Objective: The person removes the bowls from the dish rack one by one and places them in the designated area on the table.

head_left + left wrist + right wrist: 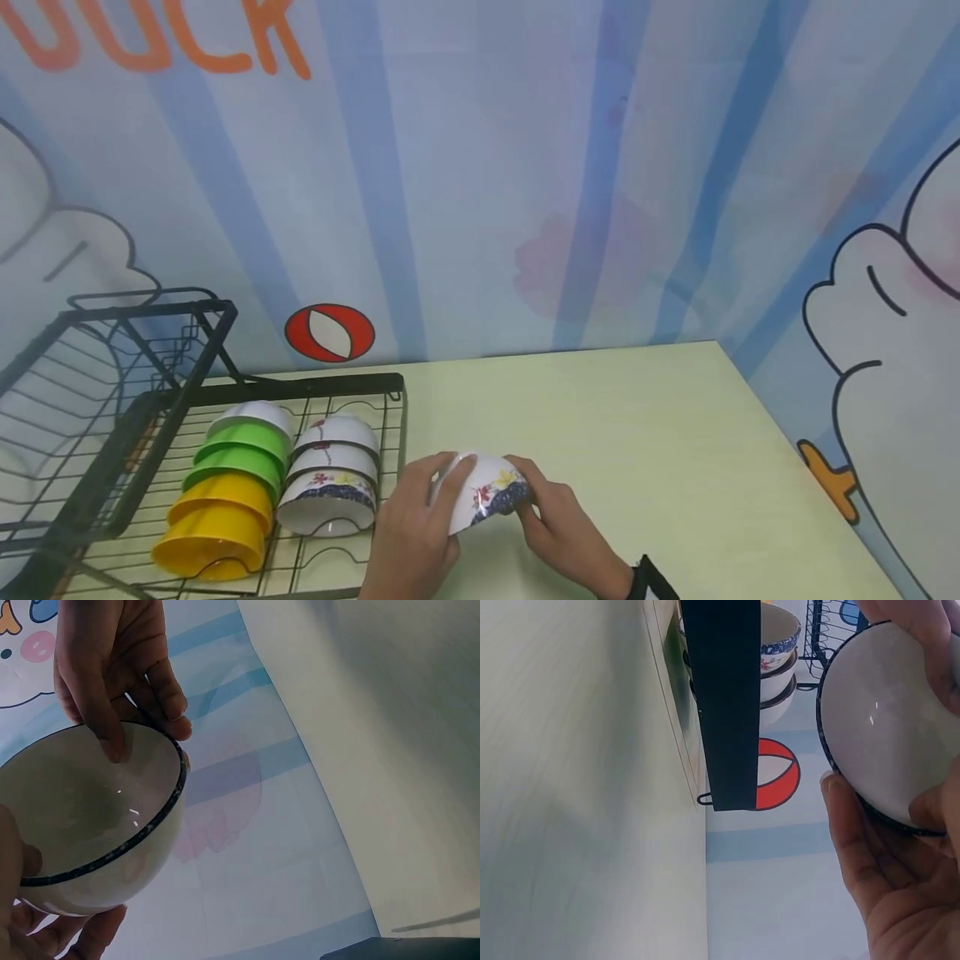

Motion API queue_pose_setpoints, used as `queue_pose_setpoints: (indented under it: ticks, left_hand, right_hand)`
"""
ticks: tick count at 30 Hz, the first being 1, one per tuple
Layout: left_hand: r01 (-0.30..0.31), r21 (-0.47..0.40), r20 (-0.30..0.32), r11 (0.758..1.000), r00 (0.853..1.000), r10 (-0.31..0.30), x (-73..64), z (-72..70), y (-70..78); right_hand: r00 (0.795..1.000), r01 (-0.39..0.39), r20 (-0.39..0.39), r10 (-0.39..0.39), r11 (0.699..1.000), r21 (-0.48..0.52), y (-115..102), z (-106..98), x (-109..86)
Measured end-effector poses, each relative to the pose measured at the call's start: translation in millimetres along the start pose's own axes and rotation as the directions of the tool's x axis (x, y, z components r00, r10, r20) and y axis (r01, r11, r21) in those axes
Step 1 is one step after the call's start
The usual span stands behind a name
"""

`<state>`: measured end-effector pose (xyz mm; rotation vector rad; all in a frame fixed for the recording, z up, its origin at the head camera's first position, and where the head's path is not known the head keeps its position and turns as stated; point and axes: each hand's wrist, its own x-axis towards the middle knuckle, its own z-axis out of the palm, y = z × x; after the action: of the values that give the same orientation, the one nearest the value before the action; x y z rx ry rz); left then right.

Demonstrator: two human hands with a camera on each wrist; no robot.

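Head view: the bowl [491, 490] tilts, its mouth downward.

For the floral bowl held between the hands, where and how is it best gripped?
Probably by the rim, coming from the person's right, as the right hand does: thumb inside, fingers outside. The floral bowl is tipped mouth downward, and its thin open edge suits a pinch, while the glossy rounded outside might slip. The left hand holds the opposite side.
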<state>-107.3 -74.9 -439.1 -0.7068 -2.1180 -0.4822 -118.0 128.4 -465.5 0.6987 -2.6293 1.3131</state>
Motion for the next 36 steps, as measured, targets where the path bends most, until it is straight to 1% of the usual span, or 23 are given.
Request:
queue_pose_setpoints:
  ticks: [5,12,14,17,21,27,34,36]
  left_hand:
    - [0.01,0.0,0.002,1.0,1.0,-0.01,1.5,1.2,-0.4]
    - [0.048,0.04,0.073,0.998,0.996,-0.051,0.1,-0.5,-0.5]
    - [0.048,0.057,0.072,0.997,0.996,-0.052,0.9,-0.6,-0.9]
    - [0.035,0.075,0.054,0.997,0.998,-0.039,2.6,-0.5,-1.9]
    - [0.01,0.092,0.02,0.996,1.0,-0.012,4.5,-0.8,-3.3]
    - [0.009,0.108,0.018,0.994,1.0,-0.011,5.4,-1.1,-4.9]
    - [0.044,0.118,0.086,0.992,0.995,-0.054,4.6,-4.1,-4.3]
    - [0.047,0.119,0.09,0.992,0.994,-0.058,4.9,-4.4,-4.9]
  right_hand:
    - [0.998,-0.062,0.009,0.062,0.998,0.025,-2,1,0.8]
    - [0.989,-0.142,0.049,0.139,0.988,0.056,1,1,0.5]
    - [0.986,-0.166,0.046,0.163,0.984,0.063,1,1,1.0]
    - [0.98,-0.197,0.042,0.194,0.977,0.083,2,1,1.8]
    - [0.979,-0.206,0.036,0.203,0.971,0.12,3,1,3.6]
    - [0.979,-0.202,0.021,0.201,0.969,0.14,6,1,5.2]
    - [0.962,-0.271,0.025,0.271,0.95,0.156,11,-1,6.3]
    - [0.959,-0.281,0.023,0.282,0.944,0.17,12,-2,7.3]
